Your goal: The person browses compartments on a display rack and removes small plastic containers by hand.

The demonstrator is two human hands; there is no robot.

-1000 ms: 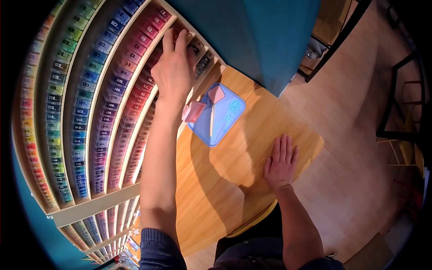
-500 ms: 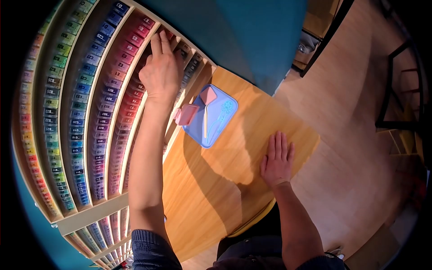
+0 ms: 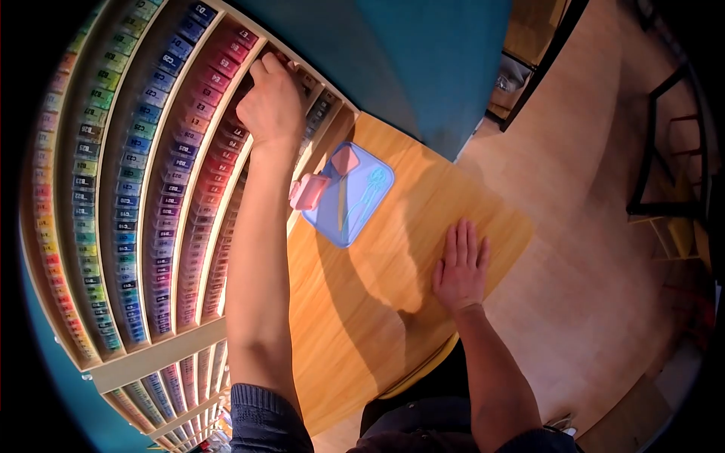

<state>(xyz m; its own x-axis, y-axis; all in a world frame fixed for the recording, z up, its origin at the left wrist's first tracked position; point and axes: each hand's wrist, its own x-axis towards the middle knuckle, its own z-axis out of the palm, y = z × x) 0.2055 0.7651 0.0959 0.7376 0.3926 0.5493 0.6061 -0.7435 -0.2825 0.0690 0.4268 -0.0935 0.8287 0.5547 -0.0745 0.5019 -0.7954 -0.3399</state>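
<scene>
My left hand (image 3: 273, 102) reaches into a slot near the top of the rack, its fingers curled; whatever it grips there is hidden. Around it are rows of small labelled containers, with red ones (image 3: 225, 75) to its left. My right hand (image 3: 461, 268) lies flat on the wooden table (image 3: 377, 302), fingers spread, holding nothing. Below my left hand, a blue tray (image 3: 362, 200) carries a pink piece (image 3: 345, 160), a thin stick (image 3: 342, 204) and a cyan pattern. A pink open container (image 3: 310, 192) rests at the tray's left edge.
The tall rack (image 3: 140, 361) of coloured containers fills the left side. A teal panel (image 3: 423, 68) stands behind the table. At the upper right are a dark-framed shelf (image 3: 521, 83) and a black-framed chair (image 3: 646, 151) on the wooden floor.
The fingers of my left hand have bent further into the slot. The rack, table and tray have shifted slightly left in view. My right hand stays flat on the table.
</scene>
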